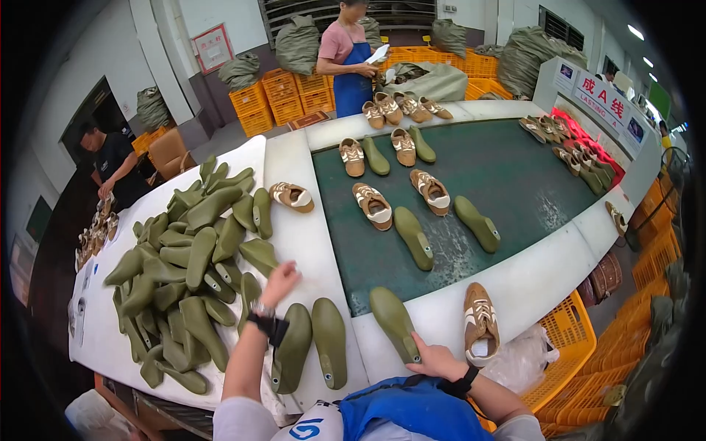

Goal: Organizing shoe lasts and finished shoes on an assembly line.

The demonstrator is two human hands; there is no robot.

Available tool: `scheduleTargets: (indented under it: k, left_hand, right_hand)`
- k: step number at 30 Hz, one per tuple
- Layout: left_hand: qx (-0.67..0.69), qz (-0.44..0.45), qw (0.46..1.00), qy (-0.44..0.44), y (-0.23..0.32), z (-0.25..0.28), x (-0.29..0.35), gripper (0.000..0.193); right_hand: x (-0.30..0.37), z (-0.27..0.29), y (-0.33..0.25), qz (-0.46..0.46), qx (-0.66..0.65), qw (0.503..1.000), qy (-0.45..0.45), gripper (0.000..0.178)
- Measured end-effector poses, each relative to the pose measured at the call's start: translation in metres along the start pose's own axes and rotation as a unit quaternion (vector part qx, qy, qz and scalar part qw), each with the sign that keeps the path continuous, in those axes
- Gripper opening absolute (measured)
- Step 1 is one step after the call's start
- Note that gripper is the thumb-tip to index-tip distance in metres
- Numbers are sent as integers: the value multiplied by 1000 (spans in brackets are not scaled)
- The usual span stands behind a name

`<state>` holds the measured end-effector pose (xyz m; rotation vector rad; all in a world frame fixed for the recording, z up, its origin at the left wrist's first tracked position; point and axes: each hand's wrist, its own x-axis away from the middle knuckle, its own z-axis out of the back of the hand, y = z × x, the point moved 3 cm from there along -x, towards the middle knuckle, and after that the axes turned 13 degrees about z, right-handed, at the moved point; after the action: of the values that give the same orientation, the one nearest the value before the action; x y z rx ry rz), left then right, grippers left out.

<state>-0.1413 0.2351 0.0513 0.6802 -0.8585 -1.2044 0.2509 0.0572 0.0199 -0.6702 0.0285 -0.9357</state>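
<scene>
My right hand (437,358) grips the heel end of an olive-green shoe last (391,316), which lies over the white table edge and the green conveyor belt. Just right of it stands a brown sneaker with white stripes (481,323). My left hand (282,283) is over the white table with loosely bent fingers and nothing visible in it. Close by is a green last (258,255) at the edge of a large heap of lasts (180,253). Two more lasts, one (329,342) beside the other (292,349), lie between my forearms.
The green belt (515,191) carries sneakers and lasts. More sneakers (408,109) line its far rim, before a person in a blue apron (353,66). Another person (114,165) works at left. An orange crate (570,345) with clear plastic stands at my right.
</scene>
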Motion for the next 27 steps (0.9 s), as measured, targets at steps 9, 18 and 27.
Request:
scheduleTargets:
  k: [9,18,27]
  left_hand:
    - [-253,-138,956,49,-15,-91,214,51]
    - [-115,-62,981,145,-29,-108,209,24]
    - [11,-7,987,158,-31,-113,210,44]
  right_hand:
    - [-101,10,-10,55,-33,993,102,78]
    - [-271,9,1,-28,18,991,128,70]
    - [-197,51,29,105,-18,993,49,59]
